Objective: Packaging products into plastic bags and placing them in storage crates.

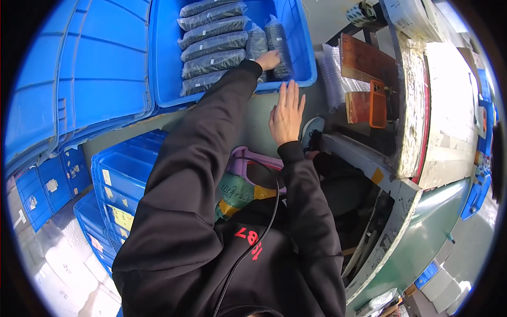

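My left hand [268,61] reaches into a blue plastic bin [232,96] at the top of the view. Its fingers are curled against the left edge of a long dark pack in clear plastic [277,39]. Just left of that pack a similar pack [257,42] lies lengthwise, partly hidden by the hand. Several more dark wrapped packs [214,54], each with a small white label, lie crosswise in a column along the bin's left side. My right hand [287,113] is open at the bin's near wall, fingers straight and holding nothing; its fingertips overlap the rim in view.
Blue bins [105,63] stand at the left, with more blue crates [124,174] below. A pink stool [240,165] and a green taped bundle [236,191] are below my arms. On the right, an orange-cased phone [377,104] rests by brown boards [364,58] and a worn bench [443,105].
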A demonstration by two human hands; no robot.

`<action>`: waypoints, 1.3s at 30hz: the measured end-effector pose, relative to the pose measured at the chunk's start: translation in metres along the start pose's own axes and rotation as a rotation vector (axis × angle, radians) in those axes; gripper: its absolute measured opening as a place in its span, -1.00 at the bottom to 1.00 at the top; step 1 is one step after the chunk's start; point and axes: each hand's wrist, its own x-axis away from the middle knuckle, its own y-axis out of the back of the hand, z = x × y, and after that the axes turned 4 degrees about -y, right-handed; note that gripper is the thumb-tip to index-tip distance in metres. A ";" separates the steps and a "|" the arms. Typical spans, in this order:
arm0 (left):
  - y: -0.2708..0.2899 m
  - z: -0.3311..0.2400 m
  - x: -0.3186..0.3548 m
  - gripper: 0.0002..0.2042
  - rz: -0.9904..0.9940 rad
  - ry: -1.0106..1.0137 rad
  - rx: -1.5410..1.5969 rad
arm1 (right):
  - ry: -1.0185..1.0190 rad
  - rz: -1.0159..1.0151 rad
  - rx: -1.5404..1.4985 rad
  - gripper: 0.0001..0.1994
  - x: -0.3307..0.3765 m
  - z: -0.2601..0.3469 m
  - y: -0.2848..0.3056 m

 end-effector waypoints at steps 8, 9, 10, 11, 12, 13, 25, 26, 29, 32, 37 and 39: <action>0.031 0.005 0.035 -0.49 0.434 -0.029 -0.432 | -0.278 -0.183 -0.576 -0.39 0.100 -0.023 0.066; 0.029 0.005 0.036 -0.49 0.441 -0.033 -0.441 | -0.336 -0.184 -0.554 -0.40 0.121 -0.030 0.082; 0.024 0.000 0.036 -0.51 0.323 -0.088 -0.443 | -0.399 -0.189 -0.521 -0.42 0.143 -0.038 0.097; 0.016 -0.007 0.035 -0.53 0.207 -0.147 -0.442 | -0.481 -0.200 -0.505 -0.43 0.169 -0.050 0.104; 0.010 -0.015 0.032 -0.55 0.092 -0.207 -0.437 | -0.566 -0.213 -0.489 -0.44 0.195 -0.061 0.110; 0.011 -0.012 0.028 -0.55 0.096 -0.219 -0.451 | -0.576 -0.227 -0.496 -0.44 0.215 -0.065 0.116; -0.022 -0.224 0.198 -0.71 -0.322 -0.511 0.134 | -0.807 0.065 -0.255 -0.34 0.294 -0.089 0.142; -0.020 -0.253 0.235 -0.73 -0.201 -0.545 0.138 | -0.740 0.109 -0.209 -0.34 0.296 -0.089 0.147; -0.049 -0.282 0.280 -0.69 0.221 -0.690 0.035 | -0.834 0.005 -0.258 -0.35 0.321 -0.091 0.156; -0.102 -0.312 0.293 -0.59 0.506 -1.147 -0.243 | -0.872 -0.132 -0.221 -0.42 0.357 -0.105 0.167; -0.180 -0.337 0.283 -0.48 0.675 -2.019 -0.978 | -1.054 -0.445 -0.372 -0.74 0.403 -0.096 0.184; -0.207 -0.335 0.273 -0.49 0.845 -2.284 -1.209 | -1.115 -0.679 -0.415 -0.86 0.417 -0.105 0.203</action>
